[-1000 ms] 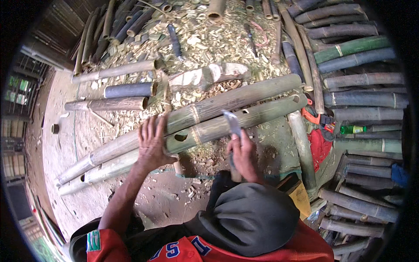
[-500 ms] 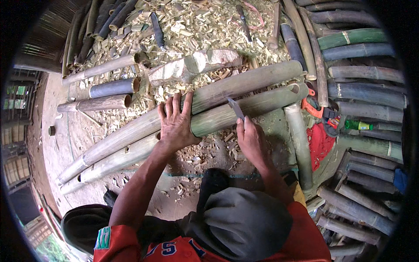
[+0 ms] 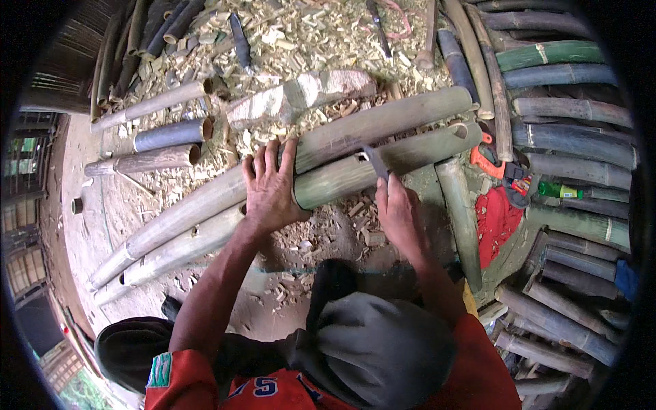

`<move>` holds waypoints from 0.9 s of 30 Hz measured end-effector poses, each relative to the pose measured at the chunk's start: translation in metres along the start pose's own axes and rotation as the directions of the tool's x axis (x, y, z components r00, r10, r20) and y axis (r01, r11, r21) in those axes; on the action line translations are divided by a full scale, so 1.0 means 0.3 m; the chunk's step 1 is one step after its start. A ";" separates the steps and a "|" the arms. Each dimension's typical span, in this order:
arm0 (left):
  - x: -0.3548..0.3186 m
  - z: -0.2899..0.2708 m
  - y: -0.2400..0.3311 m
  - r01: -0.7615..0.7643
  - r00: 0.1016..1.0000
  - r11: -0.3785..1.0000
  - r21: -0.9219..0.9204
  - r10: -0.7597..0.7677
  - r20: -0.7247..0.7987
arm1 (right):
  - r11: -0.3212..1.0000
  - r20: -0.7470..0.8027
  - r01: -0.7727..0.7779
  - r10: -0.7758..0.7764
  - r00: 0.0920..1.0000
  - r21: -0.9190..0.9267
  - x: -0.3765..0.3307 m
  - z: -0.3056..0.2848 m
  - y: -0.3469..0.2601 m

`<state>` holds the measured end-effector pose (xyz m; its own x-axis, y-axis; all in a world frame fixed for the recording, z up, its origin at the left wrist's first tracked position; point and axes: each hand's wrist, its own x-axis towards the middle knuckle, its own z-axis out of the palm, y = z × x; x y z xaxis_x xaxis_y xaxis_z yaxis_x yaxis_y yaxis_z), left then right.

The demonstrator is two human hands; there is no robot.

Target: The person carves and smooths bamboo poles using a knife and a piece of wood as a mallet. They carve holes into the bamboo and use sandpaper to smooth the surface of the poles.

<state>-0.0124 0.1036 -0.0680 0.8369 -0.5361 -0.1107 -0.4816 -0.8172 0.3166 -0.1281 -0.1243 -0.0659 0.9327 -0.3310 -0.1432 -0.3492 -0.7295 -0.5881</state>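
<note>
My left hand (image 3: 270, 188) lies flat, fingers spread, across two long bamboo poles, pressing on the green pole (image 3: 383, 164) near its cut end. My right hand (image 3: 398, 213) grips the handle of a knife (image 3: 374, 161), whose dark blade rests against that green pole's upper side near a small hole. A longer grey-brown pole (image 3: 383, 119) runs just behind it, and a pale pole (image 3: 181, 246) continues to the lower left. A dark cap and orange shirt fill the bottom of the view.
Wood chips (image 3: 301, 41) cover the ground behind the poles. A chopped log (image 3: 301, 96) and short bamboo pieces (image 3: 167, 133) lie at the back left. Stacked bamboo (image 3: 574, 143) lines the right side, with a red cloth (image 3: 495, 222), an orange-handled saw (image 3: 488, 158) and a green bottle (image 3: 557, 190).
My left hand slid right along the poles to the green pole's cut end. My right hand with the knife stayed on the green pole, blade now lower against it.
</note>
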 end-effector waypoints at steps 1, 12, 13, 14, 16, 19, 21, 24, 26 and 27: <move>-0.016 0.001 -0.003 0.005 1.000 1.000 -0.003 -0.005 0.007 | 1.000 -0.006 0.011 -0.011 1.000 -0.001 0.005 0.004 0.002; -0.043 -0.003 -0.019 0.013 1.000 1.000 0.008 -0.013 0.000 | 0.963 0.118 0.014 0.019 0.993 -0.270 0.027 -0.044 -0.044; -0.043 -0.007 -0.024 0.010 1.000 1.000 0.015 -0.010 0.017 | 0.959 0.078 0.071 -0.051 0.996 -0.274 0.030 -0.045 -0.013; -0.045 -0.007 -0.027 0.011 1.000 1.000 0.021 -0.012 0.028 | 0.970 0.008 0.094 -0.094 0.996 -0.224 0.027 -0.052 0.012; -0.047 -0.003 -0.031 0.005 1.000 0.999 0.041 -0.005 0.012 | 0.978 -0.136 0.165 -0.182 0.974 -0.124 0.002 -0.064 0.040; -0.031 0.012 -0.029 0.053 0.999 0.998 -0.022 -0.053 0.003 | 0.954 -0.013 -0.149 0.158 0.987 0.260 -0.072 -0.123 0.065; 0.005 0.016 -0.010 0.071 0.997 0.991 -0.112 -0.070 0.011 | 0.953 -0.038 -0.166 0.181 0.983 0.254 -0.139 -0.178 0.077; 0.045 -0.019 0.080 0.130 0.981 0.971 -0.201 -0.097 0.168 | 0.952 -0.069 -0.249 0.265 0.962 0.180 -0.216 -0.332 0.028; 0.030 -0.022 0.091 0.139 0.977 0.970 -0.201 -0.101 0.188 | 0.920 -0.049 -0.348 0.362 0.931 0.180 -0.250 -0.479 -0.101; 0.021 -0.011 0.091 0.129 0.974 0.982 -0.139 -0.099 0.202 | 0.924 -0.143 -0.383 0.378 0.915 -0.005 -0.256 -0.558 -0.221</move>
<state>-0.0195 0.0785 -0.0569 0.8106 -0.4840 -0.3295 -0.3290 -0.8420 0.4275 -0.1917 -0.1507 0.1174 0.7083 -0.6640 -0.2398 -0.6800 -0.5505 -0.4843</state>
